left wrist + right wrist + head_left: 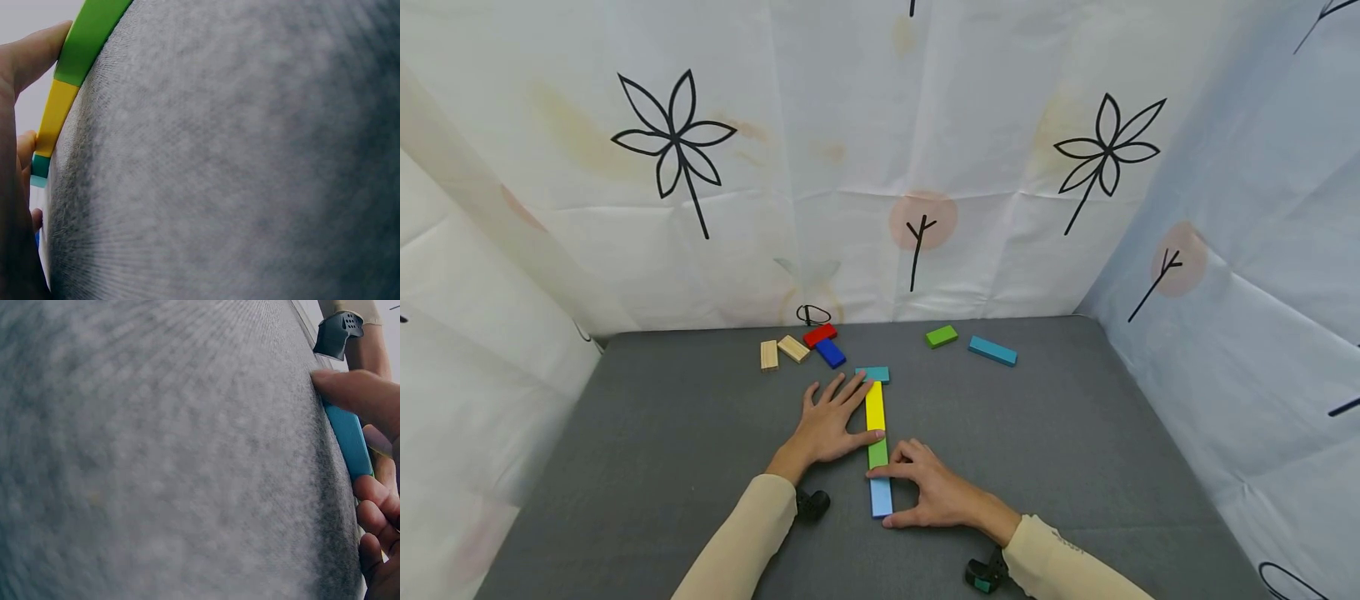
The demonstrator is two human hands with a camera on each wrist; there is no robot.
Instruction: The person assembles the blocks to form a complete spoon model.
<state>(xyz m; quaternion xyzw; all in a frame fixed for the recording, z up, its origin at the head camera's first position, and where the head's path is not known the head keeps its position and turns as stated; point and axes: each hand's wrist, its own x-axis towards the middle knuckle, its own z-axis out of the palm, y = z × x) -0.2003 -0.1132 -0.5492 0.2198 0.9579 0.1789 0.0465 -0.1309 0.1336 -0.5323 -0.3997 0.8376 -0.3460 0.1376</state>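
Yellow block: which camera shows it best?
The head view: it shows the yellow block almost whole from above, by the left hand. The left wrist view shows only one side, near the picture's left edge; the right wrist view doesn't show it.

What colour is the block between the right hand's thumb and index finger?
Light blue; the block shows best in the head view.

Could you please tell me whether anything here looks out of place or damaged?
Nothing stands out as spilled or damaged. The teal block lies crosswise at the far end of the lengthwise yellow block, but that may be deliberate. Farther back, the red block and dark blue block lie skewed, though they seem set aside.
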